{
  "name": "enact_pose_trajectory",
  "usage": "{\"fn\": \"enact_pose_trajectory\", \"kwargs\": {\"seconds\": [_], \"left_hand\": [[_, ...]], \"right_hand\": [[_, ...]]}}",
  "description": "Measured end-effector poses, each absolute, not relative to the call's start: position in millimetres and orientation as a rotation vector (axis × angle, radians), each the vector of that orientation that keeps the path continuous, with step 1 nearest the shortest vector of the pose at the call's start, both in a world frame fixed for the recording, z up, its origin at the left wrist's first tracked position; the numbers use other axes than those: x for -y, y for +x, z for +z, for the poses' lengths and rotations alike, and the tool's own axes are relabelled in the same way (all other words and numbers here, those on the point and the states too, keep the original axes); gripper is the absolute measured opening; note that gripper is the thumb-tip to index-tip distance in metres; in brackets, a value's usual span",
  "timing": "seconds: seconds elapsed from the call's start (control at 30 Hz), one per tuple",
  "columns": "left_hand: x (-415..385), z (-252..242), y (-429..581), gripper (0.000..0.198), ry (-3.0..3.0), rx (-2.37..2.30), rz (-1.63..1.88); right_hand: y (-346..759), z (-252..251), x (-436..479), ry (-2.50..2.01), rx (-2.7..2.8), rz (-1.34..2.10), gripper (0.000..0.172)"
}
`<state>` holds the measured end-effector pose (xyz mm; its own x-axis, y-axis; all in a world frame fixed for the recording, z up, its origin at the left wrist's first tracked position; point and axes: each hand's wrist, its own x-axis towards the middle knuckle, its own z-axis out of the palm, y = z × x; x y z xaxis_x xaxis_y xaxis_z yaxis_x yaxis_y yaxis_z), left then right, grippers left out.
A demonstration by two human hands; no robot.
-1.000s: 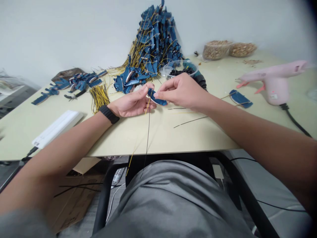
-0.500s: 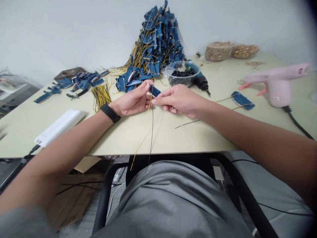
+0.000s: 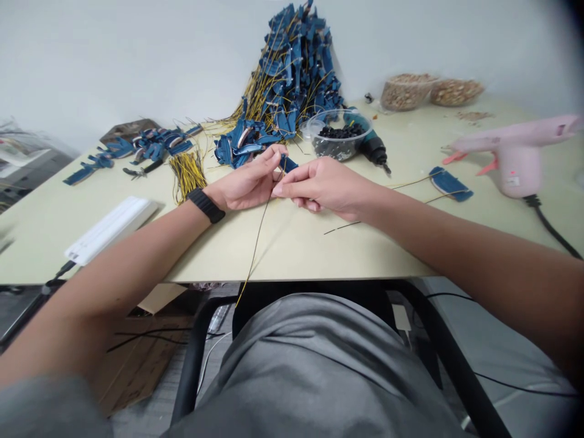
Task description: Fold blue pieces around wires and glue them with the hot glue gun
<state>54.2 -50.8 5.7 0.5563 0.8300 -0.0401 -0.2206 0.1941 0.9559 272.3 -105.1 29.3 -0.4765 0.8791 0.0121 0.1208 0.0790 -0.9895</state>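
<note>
My left hand, with a black band at the wrist, is closed on a small dark blue piece, which shows between thumb and fingers. My right hand meets it fingertip to fingertip and pinches the thin black and yellow wires close to that piece. From the pinch the wires slant down over the table's front edge. Where they join the blue piece is hidden by the fingers. To the right lies another blue piece with wires.
Behind the hands are a tall heap of wired blue pieces, a tub of black parts and a power drill. A pink glue gun stands right. At left are a wire bundle, pliers and a white power strip.
The hanging black wire has swung left and now runs alongside the yellow one. My right fingertips have shifted slightly left; my left hand has barely moved.
</note>
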Motion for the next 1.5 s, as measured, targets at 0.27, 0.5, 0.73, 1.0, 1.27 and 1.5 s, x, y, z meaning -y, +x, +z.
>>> {"fn": "enact_pose_trajectory", "kwargs": {"seconds": [0.27,0.5,0.73,1.0,1.27,1.5], "left_hand": [[47.2,9.5,49.2,0.027,1.145,-0.669,0.791],[40.4,5.9,48.2,0.017,1.086,-0.636,0.816],[41.5,2.9,47.0,0.018,1.14,-0.588,0.796],[40.2,-3.5,48.0,0.009,1.175,-0.523,0.759],[36.9,-7.6,44.1,0.008,1.185,-0.477,0.73],[35.6,-6.9,43.7,0.008,1.199,-0.479,0.737]], "right_hand": [[274.0,32.0,105.3,-1.086,1.613,1.493,0.048],[266.9,44.5,113.2,-1.2,1.373,1.619,0.058],[268.5,45.9,111.6,-1.166,1.238,1.788,0.048],[266.3,40.3,110.3,-1.118,1.207,1.829,0.052],[264.2,41.6,110.7,-1.146,1.203,1.805,0.052],[263.8,40.6,110.6,-1.172,1.227,1.792,0.051]]}}
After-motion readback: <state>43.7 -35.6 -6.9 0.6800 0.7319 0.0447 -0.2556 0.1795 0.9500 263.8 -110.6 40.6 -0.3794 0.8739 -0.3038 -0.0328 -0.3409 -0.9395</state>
